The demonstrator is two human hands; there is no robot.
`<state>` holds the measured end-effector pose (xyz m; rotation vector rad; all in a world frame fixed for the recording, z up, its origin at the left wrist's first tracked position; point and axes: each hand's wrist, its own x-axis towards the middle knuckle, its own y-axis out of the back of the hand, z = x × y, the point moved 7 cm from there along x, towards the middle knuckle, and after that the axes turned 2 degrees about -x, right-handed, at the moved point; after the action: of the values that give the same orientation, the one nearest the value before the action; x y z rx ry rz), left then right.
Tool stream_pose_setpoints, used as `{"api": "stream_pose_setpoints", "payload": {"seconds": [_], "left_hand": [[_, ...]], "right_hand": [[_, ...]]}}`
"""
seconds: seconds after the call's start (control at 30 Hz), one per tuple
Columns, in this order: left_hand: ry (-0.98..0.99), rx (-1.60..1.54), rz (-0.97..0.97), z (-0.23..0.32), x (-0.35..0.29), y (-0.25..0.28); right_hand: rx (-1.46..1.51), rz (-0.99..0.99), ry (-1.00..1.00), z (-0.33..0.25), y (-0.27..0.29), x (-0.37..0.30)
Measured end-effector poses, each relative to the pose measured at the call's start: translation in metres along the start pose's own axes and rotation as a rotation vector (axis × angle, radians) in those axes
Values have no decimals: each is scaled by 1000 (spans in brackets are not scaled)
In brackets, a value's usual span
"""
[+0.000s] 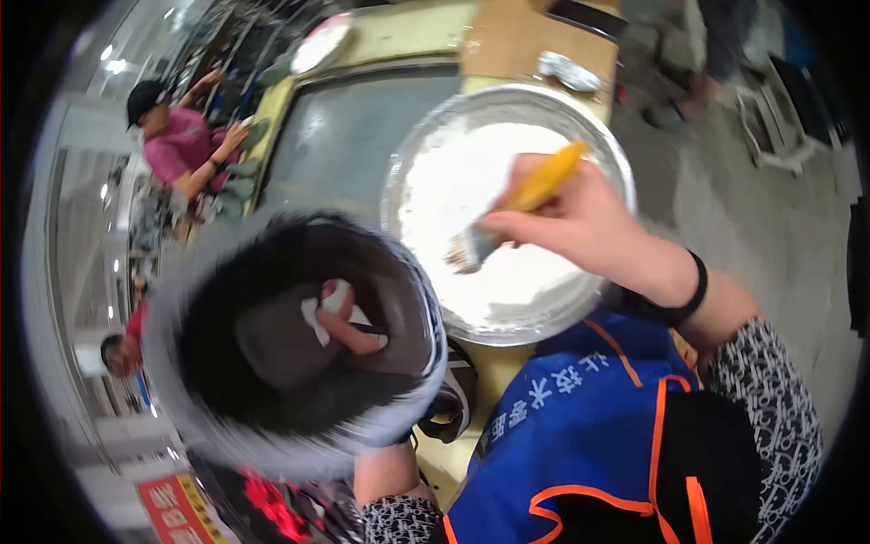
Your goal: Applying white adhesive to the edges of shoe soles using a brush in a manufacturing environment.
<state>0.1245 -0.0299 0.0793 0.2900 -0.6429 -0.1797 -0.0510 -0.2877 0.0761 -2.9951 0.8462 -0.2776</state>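
Note:
My right hand [580,218] is closed around the yellow handle of a paintbrush [549,174]. Its pale bristles point down over white powder [471,172] in a large round metal basin [620,168]; whether they touch the powder I cannot tell. On the left, a dark, hollow, bowl-shaped piece [227,335] with a whitish outer side, smeared by motion, is tilted with its inside toward me. My left hand [344,319] grips it from beneath, its fingers showing through an opening in the bottom. White patches lie around these fingers; the rest of that hand is hidden.
The basin stands on a yellowish table with a grey inset panel [362,127]. Beyond it lie a brown board [507,41], crumpled foil [569,71], a dark phone-like slab [587,16] and a white round dish [322,43]. Other people sit at left. A wheeled cart [770,118] stands at right.

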Motion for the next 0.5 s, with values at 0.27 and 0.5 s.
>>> {"api": "stream_pose_setpoints", "payload": {"seconds": [0.27, 0.5], "left_hand": [[723, -931, 179, -142, -15, 56], [1027, -784, 157, -244, 16, 74]], "right_hand": [[4, 233, -121, 24, 39, -25], [-15, 270, -166, 28, 39, -24]]}}
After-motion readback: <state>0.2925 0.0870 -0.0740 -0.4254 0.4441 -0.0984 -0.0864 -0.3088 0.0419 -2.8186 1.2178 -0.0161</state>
